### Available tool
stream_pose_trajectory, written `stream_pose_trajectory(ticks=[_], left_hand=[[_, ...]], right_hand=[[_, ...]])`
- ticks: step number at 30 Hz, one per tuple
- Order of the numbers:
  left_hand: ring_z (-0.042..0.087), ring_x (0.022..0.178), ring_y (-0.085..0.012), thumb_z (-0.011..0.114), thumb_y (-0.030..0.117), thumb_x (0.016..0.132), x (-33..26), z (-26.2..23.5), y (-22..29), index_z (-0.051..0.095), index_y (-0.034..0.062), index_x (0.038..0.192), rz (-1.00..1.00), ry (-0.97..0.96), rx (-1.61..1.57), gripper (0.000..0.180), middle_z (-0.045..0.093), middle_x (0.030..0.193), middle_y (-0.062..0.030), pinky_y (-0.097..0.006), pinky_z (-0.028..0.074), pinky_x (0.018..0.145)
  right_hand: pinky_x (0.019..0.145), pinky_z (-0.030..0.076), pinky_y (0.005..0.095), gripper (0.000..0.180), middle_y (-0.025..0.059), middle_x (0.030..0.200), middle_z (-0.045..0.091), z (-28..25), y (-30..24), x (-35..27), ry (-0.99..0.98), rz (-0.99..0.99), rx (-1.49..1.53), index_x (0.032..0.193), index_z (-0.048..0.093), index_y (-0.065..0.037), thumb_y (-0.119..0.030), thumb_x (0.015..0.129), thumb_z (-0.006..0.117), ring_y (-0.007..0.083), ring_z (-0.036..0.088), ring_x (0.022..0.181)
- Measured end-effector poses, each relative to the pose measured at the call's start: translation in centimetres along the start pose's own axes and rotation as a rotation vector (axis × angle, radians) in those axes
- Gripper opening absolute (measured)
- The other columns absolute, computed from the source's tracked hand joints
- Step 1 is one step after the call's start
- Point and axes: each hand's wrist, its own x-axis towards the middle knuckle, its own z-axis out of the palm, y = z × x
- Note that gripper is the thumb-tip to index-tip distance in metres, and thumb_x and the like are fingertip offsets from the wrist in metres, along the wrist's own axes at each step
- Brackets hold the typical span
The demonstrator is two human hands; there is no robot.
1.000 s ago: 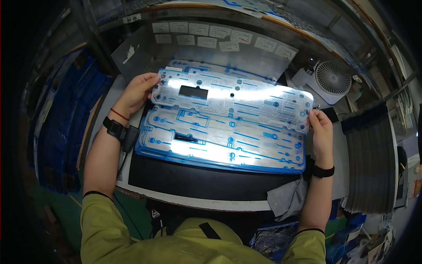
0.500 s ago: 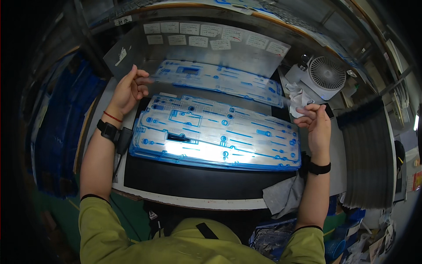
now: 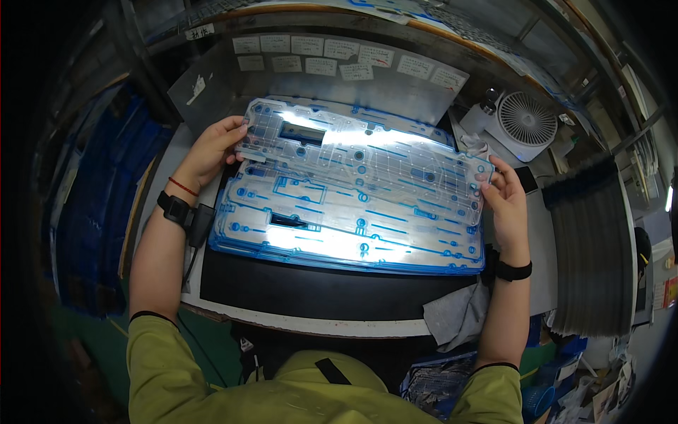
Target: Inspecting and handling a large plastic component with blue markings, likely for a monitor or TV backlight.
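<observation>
A clear plastic sheet (image 3: 395, 161) with fine printed lines and round marks is stretched between my hands, over the worktable. My left hand (image 3: 214, 150) pinches its left end, fingers closed on the edge. At the other end, my right hand (image 3: 507, 205) grips the right edge between thumb and fingers. Below and nearer to me lies a stack of flat silvery panels (image 3: 395, 249) with blue-outlined slots, holes and edges. The held sheet overlaps the far part of this stack. Behind it is another blue-edged panel (image 3: 427, 129), mostly covered by the sheet.
A white fan (image 3: 526, 119) stands at the back right beside crumpled white paper. A metal backboard (image 3: 212, 74) carries several paper notes. A grey cloth (image 3: 455, 314) hangs over the front right edge. Dark stacked sheets (image 3: 590, 247) stand at right, blue-wrapped stacks (image 3: 88, 205) at left.
The clear sheet, barely visible before, now shows its broad face. My left hand has come slightly down, and my right hand has turned and moved a little left.
</observation>
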Motion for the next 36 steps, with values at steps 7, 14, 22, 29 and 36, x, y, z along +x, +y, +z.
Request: stream_pose_trajectory(ticks=[7, 14, 22, 29, 36], left_hand=[[0.055, 0.062, -0.0018, 0.052, 0.020, 0.101, -0.1, 0.0, -0.1, 0.054, 0.0062, 0.115, -0.025, 0.017, -0.019, 0.020, 0.064, 0.091, -0.0008, -0.012, 0.042, 0.051], [0.054, 0.062, -0.0012, 0.052, 0.019, 0.101, 0.0, -0.2, -0.2, 0.055, 0.0054, 0.115, -0.029, 0.096, -0.099, 0.020, 0.064, 0.092, 0.0002, -0.012, 0.044, 0.053], [0.064, 0.102, -0.0151, 0.050, 0.021, 0.101, 0.3, -0.1, -0.3, 0.045, -0.0038, 0.134, -0.012, 0.193, -0.226, 0.042, 0.062, 0.118, -0.0127, -0.020, 0.056, 0.083], [0.064, 0.104, -0.0160, 0.049, 0.025, 0.102, 0.0, -0.5, -0.3, 0.042, -0.0028, 0.137, -0.072, 0.086, -0.108, 0.045, 0.063, 0.118, -0.0143, -0.024, 0.056, 0.084], [0.065, 0.094, -0.0120, 0.055, 0.024, 0.099, -0.3, 0.2, -0.1, 0.050, -0.0008, 0.132, -0.027, -0.045, -0.093, 0.041, 0.067, 0.109, -0.0078, -0.024, 0.054, 0.080]], right_hand=[[0.070, 0.049, 0.0191, 0.048, 0.0038, 0.101, 0.065, 0.3, -0.4, -0.1, 0.004, 0.017, 0.023, 0.136, 0.044, 0.000, 0.000, 0.091, 0.059, 0.0070, 0.062, 0.085], [0.070, 0.049, 0.0201, 0.050, 0.0025, 0.099, 0.064, -0.2, 0.0, 0.1, -0.004, 0.006, 0.025, 0.138, 0.043, -0.001, -0.005, 0.092, 0.061, 0.0064, 0.060, 0.081], [0.074, 0.048, 0.0237, 0.041, 0.0051, 0.103, 0.063, -0.6, 1.7, 0.2, -0.002, 0.031, -0.281, 0.129, 0.055, 0.000, -0.012, 0.092, 0.064, 0.0103, 0.059, 0.083], [0.073, 0.047, 0.0228, 0.027, 0.0068, 0.100, 0.064, 0.3, -0.3, -0.5, -0.239, 0.042, -0.531, 0.110, 0.067, 0.003, -0.013, 0.088, 0.069, 0.0106, 0.059, 0.082], [0.066, 0.044, 0.0202, 0.021, -0.0002, 0.082, 0.064, 0.3, -0.5, -0.5, -0.075, 0.050, -0.295, 0.104, 0.069, 0.002, -0.005, 0.085, 0.070, 0.0060, 0.055, 0.072]])
